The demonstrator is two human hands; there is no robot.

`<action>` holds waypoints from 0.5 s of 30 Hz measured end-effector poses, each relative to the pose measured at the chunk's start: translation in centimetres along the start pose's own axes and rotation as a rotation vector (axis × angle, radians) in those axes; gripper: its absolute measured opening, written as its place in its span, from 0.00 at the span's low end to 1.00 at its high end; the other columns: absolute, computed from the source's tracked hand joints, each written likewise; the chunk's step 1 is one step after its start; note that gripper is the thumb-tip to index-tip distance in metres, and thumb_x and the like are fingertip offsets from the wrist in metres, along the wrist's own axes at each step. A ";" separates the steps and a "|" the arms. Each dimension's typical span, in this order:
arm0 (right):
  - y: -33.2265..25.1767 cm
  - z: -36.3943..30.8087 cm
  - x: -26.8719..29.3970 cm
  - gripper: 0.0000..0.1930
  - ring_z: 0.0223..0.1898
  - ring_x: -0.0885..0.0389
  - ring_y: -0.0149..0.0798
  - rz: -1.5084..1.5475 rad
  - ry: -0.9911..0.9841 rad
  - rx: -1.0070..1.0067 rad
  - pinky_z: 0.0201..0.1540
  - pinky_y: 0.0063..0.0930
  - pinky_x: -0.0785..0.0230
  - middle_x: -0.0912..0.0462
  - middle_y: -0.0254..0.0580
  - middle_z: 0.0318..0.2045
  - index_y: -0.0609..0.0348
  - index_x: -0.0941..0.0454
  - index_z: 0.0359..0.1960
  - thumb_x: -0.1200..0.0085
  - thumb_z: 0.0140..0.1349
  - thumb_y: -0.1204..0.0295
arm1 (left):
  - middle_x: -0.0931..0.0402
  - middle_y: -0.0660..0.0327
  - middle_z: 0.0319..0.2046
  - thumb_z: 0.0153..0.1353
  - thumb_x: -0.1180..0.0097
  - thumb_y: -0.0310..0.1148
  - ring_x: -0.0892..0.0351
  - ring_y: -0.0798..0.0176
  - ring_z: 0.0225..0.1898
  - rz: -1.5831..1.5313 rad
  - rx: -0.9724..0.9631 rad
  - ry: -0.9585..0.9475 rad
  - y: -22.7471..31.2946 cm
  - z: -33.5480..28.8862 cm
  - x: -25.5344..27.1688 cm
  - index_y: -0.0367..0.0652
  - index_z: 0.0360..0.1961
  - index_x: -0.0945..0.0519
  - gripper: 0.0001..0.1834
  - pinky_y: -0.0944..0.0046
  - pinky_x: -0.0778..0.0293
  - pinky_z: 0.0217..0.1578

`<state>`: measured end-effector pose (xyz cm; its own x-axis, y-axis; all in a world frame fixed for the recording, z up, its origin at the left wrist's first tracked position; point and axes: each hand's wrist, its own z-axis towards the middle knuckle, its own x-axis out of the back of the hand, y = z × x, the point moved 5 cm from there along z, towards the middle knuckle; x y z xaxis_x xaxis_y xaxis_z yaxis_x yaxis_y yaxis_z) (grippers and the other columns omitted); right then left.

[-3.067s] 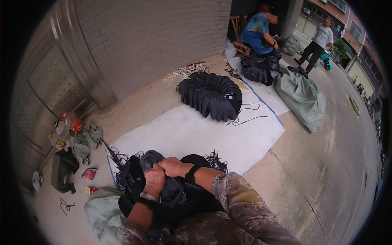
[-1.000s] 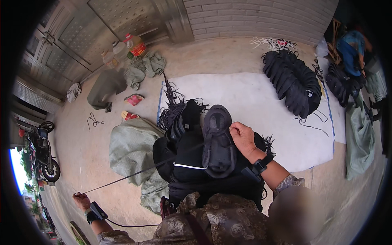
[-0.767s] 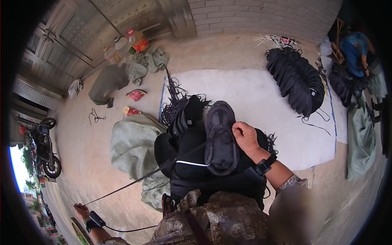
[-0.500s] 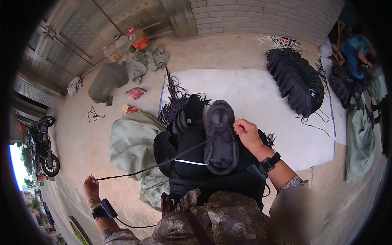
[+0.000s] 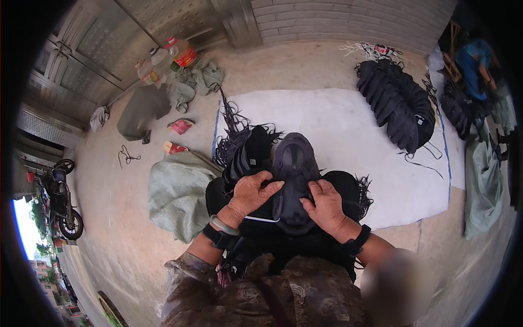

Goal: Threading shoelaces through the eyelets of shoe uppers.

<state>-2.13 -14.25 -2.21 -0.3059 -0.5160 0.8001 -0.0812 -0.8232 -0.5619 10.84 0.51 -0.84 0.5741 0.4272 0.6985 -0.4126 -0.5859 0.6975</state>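
A dark shoe (image 5: 295, 155) lies toe away from me on the black pile over my lap. My left hand (image 5: 251, 197) is at its left edge, fingers curled and thumb stretched toward the shoe's upper. At the right edge, my right hand (image 5: 327, 207) has its thumb and bent fingers drawn close on the upper. What either hand pinches is too small to make out; the lace is hidden or lost against the dark shoe. A thin white strip (image 5: 262, 219) runs below my left hand to the shoe. More black shoe uppers (image 5: 251, 155) with loose laces lie left of it.
A white sheet (image 5: 327, 117) covers the floor ahead, with a long row of black shoe uppers (image 5: 395, 106) at its far right. A grey-green sack (image 5: 180, 191) lies at left, plastic bottles (image 5: 180, 52) by the metal door. A person (image 5: 474, 65) works at far right.
My left hand has come in from far left, where it held a black lace taut, to the shoe's left side. The right hand has moved slightly down along the shoe's right side.
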 end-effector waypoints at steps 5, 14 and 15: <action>-0.1 -1.2 0.6 0.19 0.38 0.28 0.46 -0.112 -0.030 0.154 0.40 0.32 0.30 0.28 0.48 0.36 0.68 0.28 0.41 0.47 0.47 0.71 | 0.28 0.54 0.17 0.51 0.42 0.48 0.26 0.48 0.25 0.245 -0.166 -0.136 2.4 0.9 -2.2 0.40 0.18 0.28 0.21 0.55 0.31 0.29; 0.9 0.2 0.6 0.15 0.36 0.27 0.40 -0.317 -0.183 0.529 0.35 0.29 0.29 0.28 0.43 0.31 0.67 0.26 0.36 0.52 0.47 0.72 | 0.39 0.55 0.11 0.51 0.41 0.33 0.38 0.56 0.17 -0.003 -0.206 -0.273 2.2 0.6 -4.0 0.38 0.13 0.34 0.18 0.60 0.39 0.21; 1.0 0.5 0.8 0.15 0.36 0.27 0.40 -0.320 -0.180 0.535 0.35 0.29 0.29 0.28 0.43 0.31 0.67 0.26 0.36 0.52 0.47 0.72 | 0.45 0.58 0.10 0.51 0.40 0.29 0.46 0.64 0.13 -0.043 -0.219 -0.224 2.2 0.7 -4.0 0.37 0.12 0.36 0.19 0.64 0.43 0.17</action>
<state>-1.98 -15.60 -2.08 -0.1773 -0.2191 0.9595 0.3565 -0.9230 -0.1449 8.13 -2.98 -2.24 0.7257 0.2713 0.6322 -0.5136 -0.3979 0.7602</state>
